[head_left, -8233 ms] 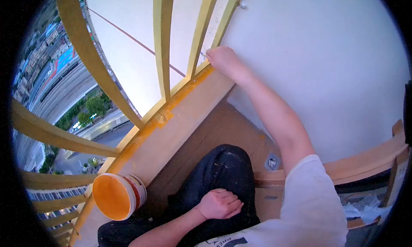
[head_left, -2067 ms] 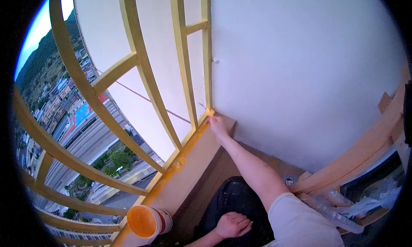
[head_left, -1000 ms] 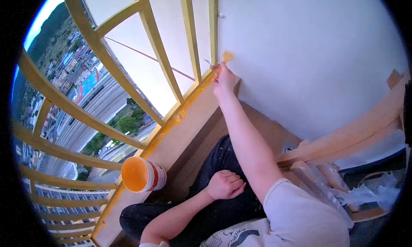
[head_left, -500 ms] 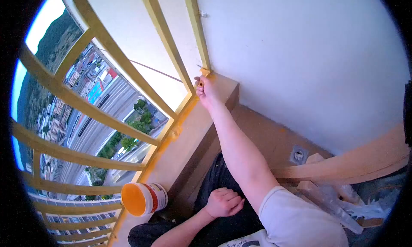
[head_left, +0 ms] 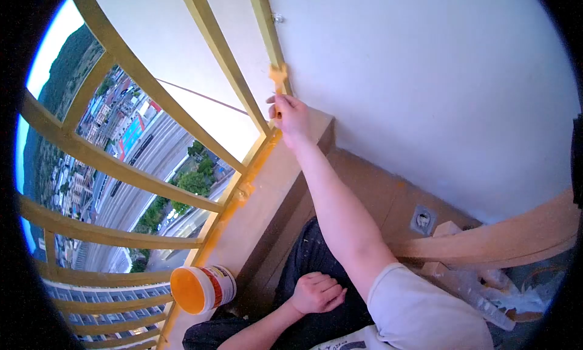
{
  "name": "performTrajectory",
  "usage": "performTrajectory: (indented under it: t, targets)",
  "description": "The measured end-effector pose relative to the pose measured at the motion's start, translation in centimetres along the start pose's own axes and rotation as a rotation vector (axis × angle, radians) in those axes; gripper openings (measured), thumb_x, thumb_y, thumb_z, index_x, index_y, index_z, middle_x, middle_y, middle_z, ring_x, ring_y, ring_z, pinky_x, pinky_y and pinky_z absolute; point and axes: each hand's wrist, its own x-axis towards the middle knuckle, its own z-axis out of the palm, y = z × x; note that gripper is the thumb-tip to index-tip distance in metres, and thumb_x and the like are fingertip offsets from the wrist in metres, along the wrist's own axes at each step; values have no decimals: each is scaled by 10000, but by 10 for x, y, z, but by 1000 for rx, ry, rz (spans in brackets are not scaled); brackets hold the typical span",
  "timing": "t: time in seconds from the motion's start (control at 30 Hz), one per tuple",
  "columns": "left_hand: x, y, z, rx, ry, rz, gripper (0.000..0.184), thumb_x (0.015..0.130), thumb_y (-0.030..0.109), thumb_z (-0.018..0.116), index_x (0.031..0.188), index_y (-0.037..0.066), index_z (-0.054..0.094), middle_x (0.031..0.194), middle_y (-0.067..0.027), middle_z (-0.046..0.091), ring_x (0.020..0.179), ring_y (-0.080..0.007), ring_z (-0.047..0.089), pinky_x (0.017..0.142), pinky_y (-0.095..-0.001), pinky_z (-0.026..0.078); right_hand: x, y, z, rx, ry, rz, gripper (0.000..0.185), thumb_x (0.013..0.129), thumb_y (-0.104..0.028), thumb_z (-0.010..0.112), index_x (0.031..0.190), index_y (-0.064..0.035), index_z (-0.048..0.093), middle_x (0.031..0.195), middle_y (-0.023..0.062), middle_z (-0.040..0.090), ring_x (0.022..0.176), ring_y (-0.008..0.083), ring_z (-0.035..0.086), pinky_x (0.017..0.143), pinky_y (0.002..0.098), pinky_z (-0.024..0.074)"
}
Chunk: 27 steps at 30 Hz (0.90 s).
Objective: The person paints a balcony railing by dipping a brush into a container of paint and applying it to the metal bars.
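Observation:
My right hand (head_left: 289, 117) reaches out to the far corner, its fingers closed round the handle of a paintbrush (head_left: 278, 76). Orange-yellow paint covers the bristles, which lie against the lower part of the last yellow railing post (head_left: 266, 28), beside the white wall. My left hand (head_left: 319, 291) rests on my dark trouser leg with its fingers curled in, and nothing shows in it. To the left of that hand, a white paint bucket (head_left: 223, 285) with orange paint inside stands on the ledge (head_left: 267, 186). Orange paint runs along the ledge at the foot of the railing.
Yellow railing bars (head_left: 152, 177) curve along the left, with a street and buildings far below. A white wall (head_left: 425, 95) rises on the right. A floor drain (head_left: 422, 219), a curved wooden piece (head_left: 486, 237) and plastic wrapping (head_left: 516, 298) lie at the lower right.
My right hand has moved the paintbrush up the last post from its foot. The view has shifted slightly. My left hand and the bucket stay in place.

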Motion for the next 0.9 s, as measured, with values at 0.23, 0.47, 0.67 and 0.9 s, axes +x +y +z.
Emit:
performTrajectory:
  t: [0.23, 0.47, 0.67, 0.9]
  targets:
    - [-1, 0, 0, 11, 2, 0, 217, 789, 161, 792, 665, 119, 619, 684, -39, 626, 600, -203, 634, 540, -330, 512, 7, 0, 0, 45, 21, -33, 222, 1057, -206, 543, 1007, -5, 622, 700, 38, 557, 454, 64, 341, 407, 217, 230]
    - [0, -2, 0, 27, 4, 4, 224, 794, 147, 780, 656, 118, 606, 668, -31, 610, 585, -203, 621, 537, -327, 506, -5, -1, 8, 0, 29, -147, 290, 1073, -268, 555, 997, 4, 624, 712, 47, 572, 450, 66, 336, 413, 228, 238]
    - [-1, 0, 0, 16, -1, -7, 227, 793, 143, 778, 651, 123, 602, 666, -25, 605, 582, -204, 617, 533, -330, 501, 10, 31, -18, -25, 90, 106, 311, 1073, -267, 553, 951, 2, 651, 669, 36, 563, 445, 71, 353, 410, 236, 237]
    - [-4, -2, 1, -2, 14, -7, 163, 778, 132, 798, 702, 104, 656, 687, -38, 633, 586, -209, 631, 539, -334, 524, 9, 42, -20, -228, 154, 22, 296, 1066, -253, 567, 954, -11, 694, 641, 17, 561, 471, 61, 416, 430, 232, 286]
